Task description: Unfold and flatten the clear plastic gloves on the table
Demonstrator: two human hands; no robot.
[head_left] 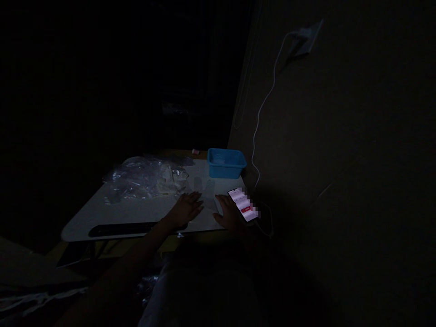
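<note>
The room is very dark. My left hand [185, 209] lies flat on a small white table [112, 213], fingers stretched out toward a pale glove-like sheet [207, 193]. My right hand [229, 213] rests on the table just right of it, fingers spread on the near edge of that sheet, beside a lit phone [243, 205] lying at the table's right edge. Neither hand grips anything that I can see.
A blue plastic tub [226, 162] stands at the table's far right corner. A heap of clear plastic bags [146, 178] covers the far left part. A white cable [264, 109] runs down the right wall from a charger [306, 38] to the phone. A dark strip [122, 229] lies along the front edge.
</note>
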